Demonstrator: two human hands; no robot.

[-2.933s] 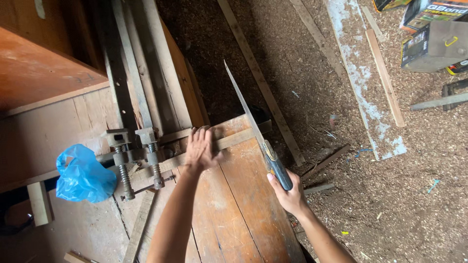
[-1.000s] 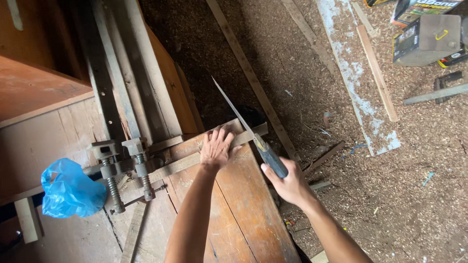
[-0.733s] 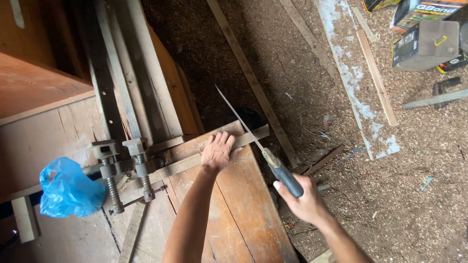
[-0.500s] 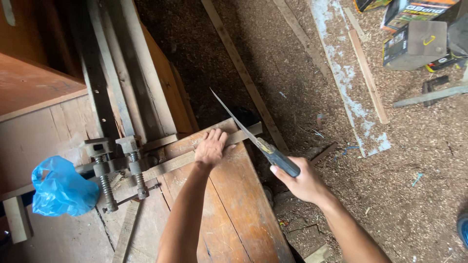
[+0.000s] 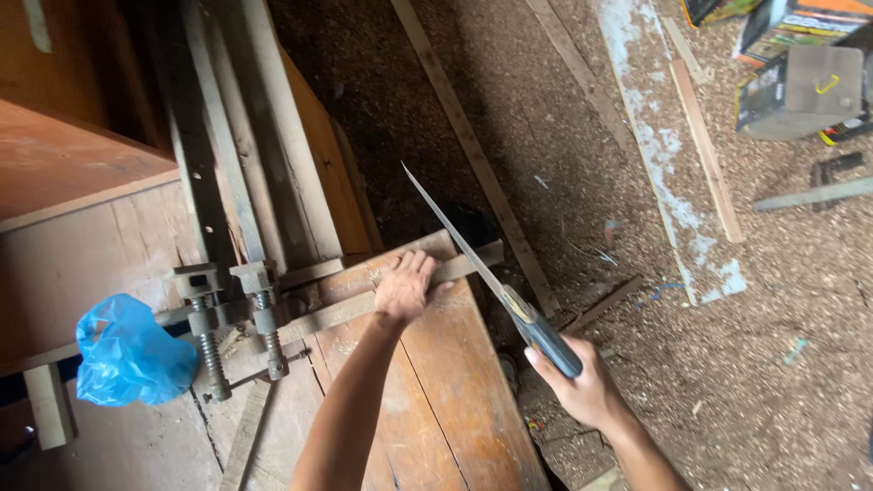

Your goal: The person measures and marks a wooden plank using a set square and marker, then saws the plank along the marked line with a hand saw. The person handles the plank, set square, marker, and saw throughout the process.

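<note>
My left hand [image 5: 404, 287] presses flat on a narrow wooden strip [image 5: 355, 306] that lies across the far end of a brown workbench [image 5: 455, 391]. My right hand [image 5: 582, 386] grips the blue-grey handle of a hand saw [image 5: 482, 268]. The saw blade slants up and away to the left and meets the strip close to its right end, just right of my left fingers. The strip's right end sticks out past the bench edge.
Two rusty bar clamps [image 5: 232, 309] stand left of the strip, next to a blue plastic bag [image 5: 127, 355]. Long planks [image 5: 473, 145] and a white-stained board [image 5: 673, 145] lie on the sawdust floor. Cardboard boxes [image 5: 800, 82] sit at the far right.
The saw has slid back and forth along the strip's right end, with my right hand pulling back and pushing in. My left hand stays pressed on the strip.
</note>
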